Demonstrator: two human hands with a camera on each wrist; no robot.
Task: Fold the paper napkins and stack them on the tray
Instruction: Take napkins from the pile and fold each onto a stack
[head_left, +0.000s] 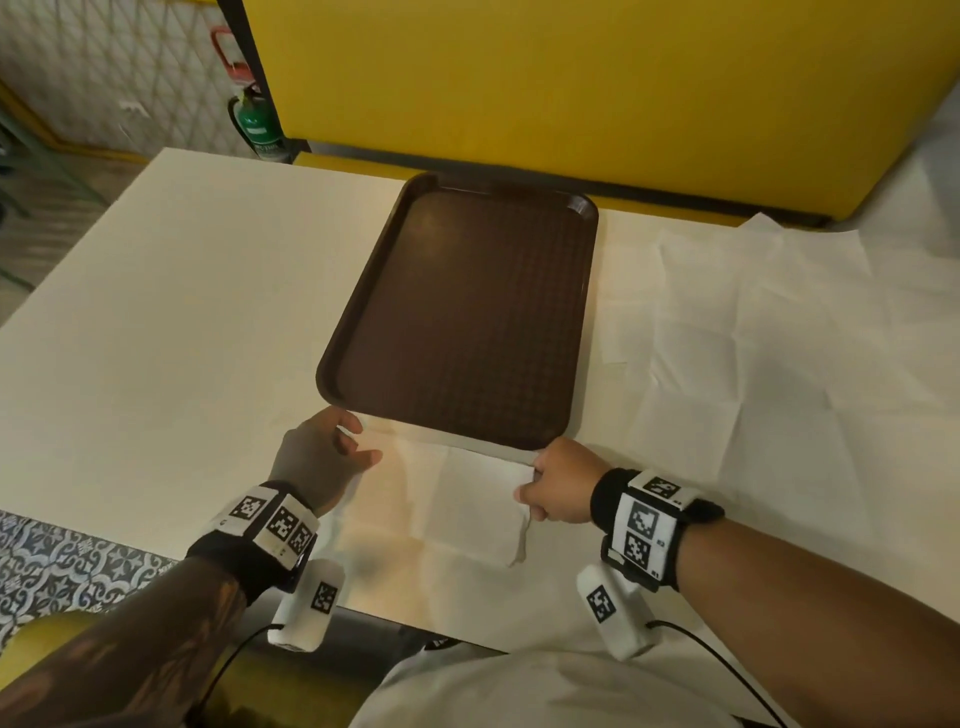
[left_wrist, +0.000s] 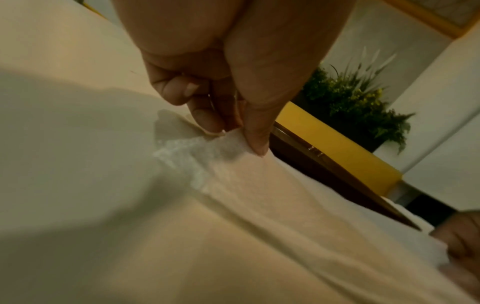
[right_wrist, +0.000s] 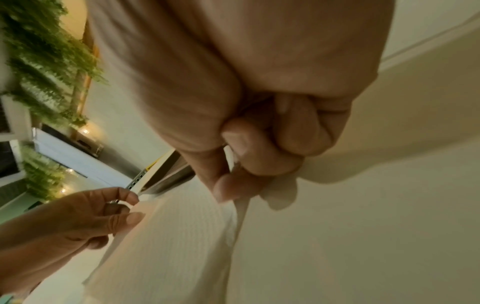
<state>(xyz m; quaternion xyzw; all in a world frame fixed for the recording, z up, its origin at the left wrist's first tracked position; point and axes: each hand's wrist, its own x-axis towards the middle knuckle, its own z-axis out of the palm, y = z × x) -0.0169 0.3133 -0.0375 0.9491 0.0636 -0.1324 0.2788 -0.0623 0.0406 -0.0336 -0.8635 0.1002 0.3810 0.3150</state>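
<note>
A white paper napkin lies on the table just in front of the brown tray, its far part doubled back toward me. My left hand pinches its left far corner between thumb and finger. At the right edge my right hand pinches the lifted fold. The tray holds nothing. More unfolded white napkins lie spread to the right of the tray.
The cream table runs wide to the left of the tray. A yellow bench back stands behind the table. A green fire extinguisher sits at the far left on the floor.
</note>
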